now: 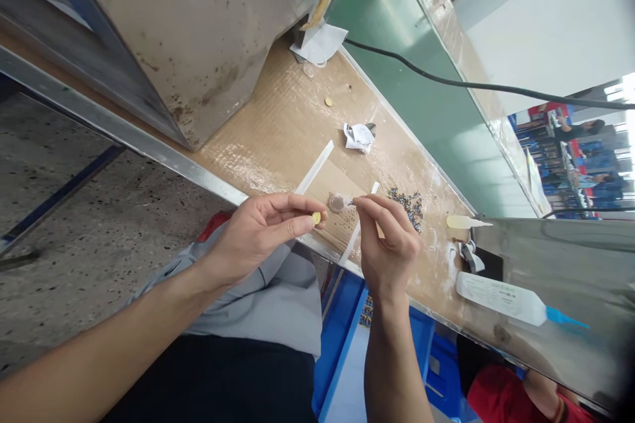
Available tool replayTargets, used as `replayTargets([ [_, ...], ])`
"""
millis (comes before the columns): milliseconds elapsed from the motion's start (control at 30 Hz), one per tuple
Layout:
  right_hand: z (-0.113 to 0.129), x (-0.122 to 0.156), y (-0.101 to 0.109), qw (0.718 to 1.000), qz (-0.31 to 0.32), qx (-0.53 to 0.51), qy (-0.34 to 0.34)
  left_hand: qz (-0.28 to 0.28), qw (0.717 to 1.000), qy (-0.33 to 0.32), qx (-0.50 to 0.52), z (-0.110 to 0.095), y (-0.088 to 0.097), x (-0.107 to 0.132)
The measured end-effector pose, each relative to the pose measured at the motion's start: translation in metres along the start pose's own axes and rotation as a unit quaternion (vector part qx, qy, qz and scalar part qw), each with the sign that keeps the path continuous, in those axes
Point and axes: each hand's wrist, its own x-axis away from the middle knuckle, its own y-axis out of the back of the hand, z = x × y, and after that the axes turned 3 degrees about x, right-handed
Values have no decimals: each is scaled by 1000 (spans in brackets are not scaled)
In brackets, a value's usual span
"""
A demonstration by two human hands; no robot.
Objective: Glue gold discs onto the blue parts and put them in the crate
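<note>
My left hand (262, 228) pinches a small round yellow disc (316, 217) between thumb and fingers, over the near edge of the workbench. Close by on the right, my right hand (389, 238) is closed in a pinch on a tiny dark piece (352, 203), too small to name. Its tip points at a small clear round dish (338, 203), which lies on a cardboard patch (342, 178) edged with white tape. Just beyond my right fingers is a loose pile of tiny blue and metallic parts (407, 208).
Crumpled white paper (359, 137) and another yellow disc (328, 102) lie farther off. A white bottle with a blue nozzle (503, 297) and a small yellowish bottle (461, 222) lie at right. A black cable (421, 69) crosses the green panel. Someone in red (501, 393) sits at lower right.
</note>
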Motion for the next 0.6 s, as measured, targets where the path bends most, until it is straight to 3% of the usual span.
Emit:
replayTargets([
  [400, 1, -1, 0, 1000, -7, 15, 25, 7, 1000, 2, 7, -1, 0, 2],
  [600, -1, -1, 2, 998, -44, 31, 16, 4, 1000, 7, 11, 0, 1, 2],
])
